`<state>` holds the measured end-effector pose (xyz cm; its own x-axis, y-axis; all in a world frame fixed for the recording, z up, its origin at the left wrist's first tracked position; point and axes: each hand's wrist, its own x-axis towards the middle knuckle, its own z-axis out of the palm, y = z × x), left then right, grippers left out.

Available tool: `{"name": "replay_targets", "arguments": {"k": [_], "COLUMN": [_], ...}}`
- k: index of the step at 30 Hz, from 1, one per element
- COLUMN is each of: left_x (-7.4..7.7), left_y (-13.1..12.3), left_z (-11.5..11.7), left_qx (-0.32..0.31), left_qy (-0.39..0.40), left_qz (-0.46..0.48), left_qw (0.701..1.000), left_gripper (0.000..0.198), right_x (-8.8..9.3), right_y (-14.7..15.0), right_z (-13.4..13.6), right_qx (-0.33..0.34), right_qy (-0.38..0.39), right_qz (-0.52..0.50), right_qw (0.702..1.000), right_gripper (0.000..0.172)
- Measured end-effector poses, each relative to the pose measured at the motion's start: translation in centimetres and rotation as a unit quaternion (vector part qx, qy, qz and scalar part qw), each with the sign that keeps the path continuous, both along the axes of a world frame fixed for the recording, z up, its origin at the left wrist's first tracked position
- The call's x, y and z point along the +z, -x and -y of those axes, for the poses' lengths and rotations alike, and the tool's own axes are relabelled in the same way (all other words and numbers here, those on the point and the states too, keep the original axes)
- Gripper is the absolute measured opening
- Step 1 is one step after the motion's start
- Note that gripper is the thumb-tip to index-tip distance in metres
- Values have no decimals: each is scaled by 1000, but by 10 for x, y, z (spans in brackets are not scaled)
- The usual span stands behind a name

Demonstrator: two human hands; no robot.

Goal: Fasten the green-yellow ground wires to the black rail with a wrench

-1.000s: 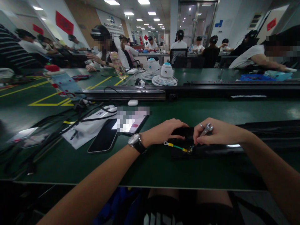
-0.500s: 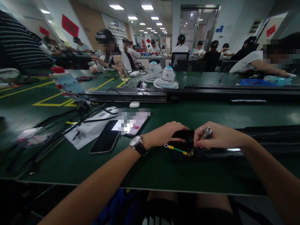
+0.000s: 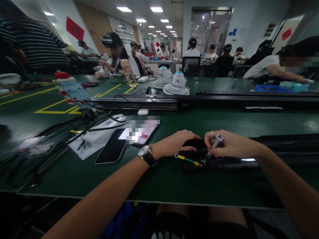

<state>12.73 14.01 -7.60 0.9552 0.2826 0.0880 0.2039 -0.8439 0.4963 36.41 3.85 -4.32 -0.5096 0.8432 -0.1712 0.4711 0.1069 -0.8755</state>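
My right hand (image 3: 224, 144) is closed on a silver wrench (image 3: 214, 144), whose open end sticks up past the fingers. The wrench's lower end meets a fastener on a long black metal part (image 3: 234, 163) lying on the green table. A short green wire (image 3: 188, 159) with yellow sleeves runs left from that fastener to a loose ring terminal. My left hand (image 3: 180, 142), with a watch on the wrist, grips the left end of the black part between thumb and fingers.
Left of my hands lie two phones (image 3: 111, 147), a white bag (image 3: 93, 136) and black cables (image 3: 52, 149). A white earbud case (image 3: 143, 112) lies near a metal rail (image 3: 137, 102). Beyond are white fans (image 3: 177, 84) and several people.
My right hand has shifted slightly left and the wrench has turned, showing more of its shaft. My left hand stays nearly still. At the far left, the person in stripes has moved right.
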Motion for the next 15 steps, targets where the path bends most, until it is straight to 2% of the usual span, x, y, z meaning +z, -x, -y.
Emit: {"name": "replay_targets", "arguments": {"k": [9,15], "left_x": [-4,0], "left_y": [-3,-1], "left_z": [0,2], "left_qx": [5,0], "left_qy": [-20,-20], "left_qz": [10,5], "left_qw": [1000,1000], "left_gripper": [42,41], "right_x": [-2,-1], "right_y": [1,0], "right_z": [-1,1], "right_qx": [-8,-4], "right_qy": [7,11], "right_qz": [-6,-7], "right_qw": [1000,1000], "right_gripper": [12,12]}}
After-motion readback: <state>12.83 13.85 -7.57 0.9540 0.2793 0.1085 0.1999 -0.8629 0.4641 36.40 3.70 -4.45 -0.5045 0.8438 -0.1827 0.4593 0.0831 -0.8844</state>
